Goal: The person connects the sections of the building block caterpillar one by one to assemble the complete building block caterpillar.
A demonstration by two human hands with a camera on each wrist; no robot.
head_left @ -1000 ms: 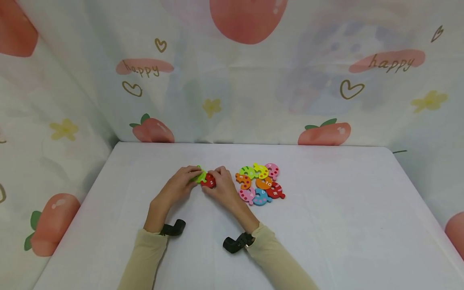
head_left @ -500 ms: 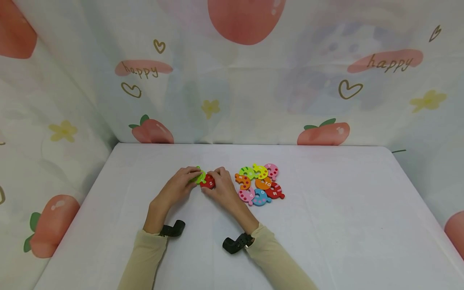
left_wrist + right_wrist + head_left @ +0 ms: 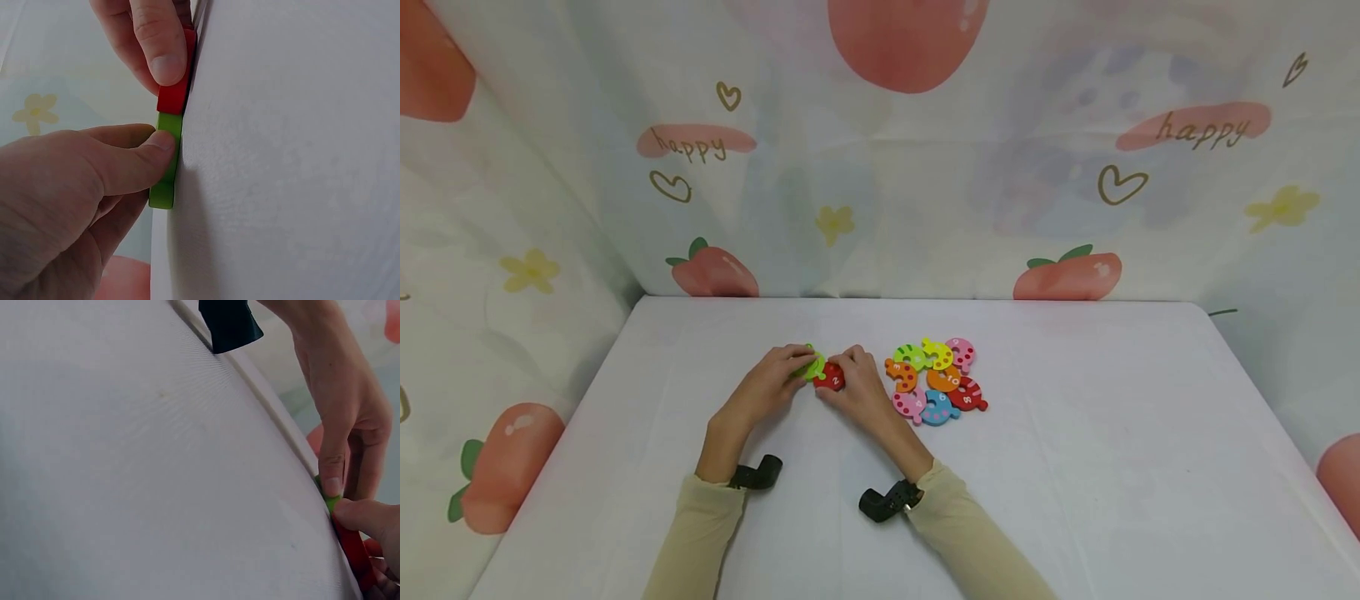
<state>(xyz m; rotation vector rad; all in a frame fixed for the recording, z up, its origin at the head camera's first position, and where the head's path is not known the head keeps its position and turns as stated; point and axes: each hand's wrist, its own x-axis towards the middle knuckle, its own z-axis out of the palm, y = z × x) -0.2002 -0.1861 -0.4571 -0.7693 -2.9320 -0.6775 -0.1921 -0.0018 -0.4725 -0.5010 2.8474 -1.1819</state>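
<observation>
barely shifted, left hand (image 3: 766,383) pinching green piece (image 3: 162,194), right hand (image 3: 862,390) pinching red piece (image 3: 829,377) marked 2, "happy" backdrop (image 3: 887,175)

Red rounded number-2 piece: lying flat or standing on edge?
Flat: the head view shows the red piece numbered face up; the left wrist view shows its thin side along the white tabletop.

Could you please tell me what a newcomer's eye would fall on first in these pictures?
Probably the cluster of bright numbered pieces right of centre on the white table. Next, left of it, come the green piece in the left hand and the red 2 piece in the right hand, edges touching. Behind the table is a cloth printed with large red fruit.
</observation>
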